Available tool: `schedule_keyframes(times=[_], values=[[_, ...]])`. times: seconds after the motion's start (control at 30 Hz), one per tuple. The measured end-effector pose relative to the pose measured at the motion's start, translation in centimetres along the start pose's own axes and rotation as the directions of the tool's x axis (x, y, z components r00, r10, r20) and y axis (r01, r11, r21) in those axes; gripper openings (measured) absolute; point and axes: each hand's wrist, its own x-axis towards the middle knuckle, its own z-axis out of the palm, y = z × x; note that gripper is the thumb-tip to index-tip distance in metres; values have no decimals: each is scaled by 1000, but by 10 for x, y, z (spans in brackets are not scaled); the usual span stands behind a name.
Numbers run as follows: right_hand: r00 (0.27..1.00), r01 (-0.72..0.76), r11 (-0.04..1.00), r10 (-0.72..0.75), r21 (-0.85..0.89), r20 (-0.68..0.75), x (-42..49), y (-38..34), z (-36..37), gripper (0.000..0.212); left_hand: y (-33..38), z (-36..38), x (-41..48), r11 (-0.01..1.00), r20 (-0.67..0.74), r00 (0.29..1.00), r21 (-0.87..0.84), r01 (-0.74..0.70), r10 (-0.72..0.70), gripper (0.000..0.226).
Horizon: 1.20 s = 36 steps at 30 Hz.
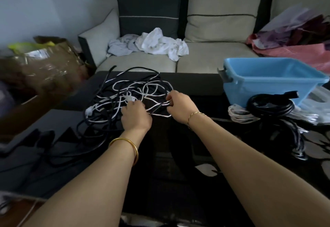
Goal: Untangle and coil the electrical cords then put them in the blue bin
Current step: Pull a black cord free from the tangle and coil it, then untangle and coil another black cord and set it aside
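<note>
Left hand [135, 116]: well left of the bin [267, 78], on the near side of the tangle [125, 91]; fingers curled down round white cord beside a white plug [131, 99].
Right hand [180, 107]: between the left hand and the bin; fingers and thumb pinched on white and black strands at the tangle's right edge.
Box [44, 69]: brown, far left of the bin.
Tangle: black and white cords looped loosely over each other on the dark surface [189, 85], left of the bin.
Cloths [151, 44]: white, crumpled on the sofa [214, 60], behind and left of the bin.
White coil [239, 115]: just in front of the bin's near left corner.
Black coil [269, 106]: against the bin's near wall, overlapping the white coil.
Bin: blue, on the surface's right side.
</note>
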Motion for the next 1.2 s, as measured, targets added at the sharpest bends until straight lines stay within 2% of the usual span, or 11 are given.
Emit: schedule_keyframes(times=[0.17, 0.27, 0.37, 0.47, 0.57, 0.67, 0.77, 0.87, 1.0, 1.1, 1.2], values=[[996, 87, 995, -86, -56, 13, 19, -25, 38, 37, -33, -2, 13, 999, 56, 998, 20, -36, 35, 39], [996, 78, 984, -69, -162, 59, 27, -28, 53, 39, -44, -11, 20, 979, -77, 996, 196, 48, -33, 35], [994, 33, 971, -8, -238, 106, 31, -30, 58, 35, -60, -16, 21, 942, -28, 989, 304, 145, -143, 39], [997, 21, 968, -3, -252, 72, 32, -34, 60, 31, -73, -18, 18, 942, -19, 983, 282, 182, -184, 41], [1000, 15, 977, -9, -211, 29, 31, -35, 58, 29, -78, -24, 21, 962, -42, 975, 159, 223, -219, 35], [999, 45, 999, -45, 14, -8, 31, -40, 50, 25, -81, -27, 29, 959, -45, 964, -122, 256, -263, 29], [962, 53, 943, -137, 329, 236, 22, -56, 41, 30, -73, -36, 31, 849, -38, 964, -484, 212, -262, 21], [864, 190, 959, -264, 209, 428, 14, -66, 37, 25, -60, -52, 26, 659, 52, 973, -727, 192, -227, 27], [917, 244, 924, -318, 293, 239, 14, -63, 28, 9, -56, -63, 23, 592, 32, 979, -793, 146, -199, 17], [965, 203, 840, -260, 503, 45, 12, -60, 22, 6, -51, -72, 23, 685, -153, 980, -728, -26, -126, 21], [989, 143, 769, -130, 623, -67, 10, -61, 10, 12, -44, -82, 20, 782, -378, 923, -596, -181, -74, 25]])
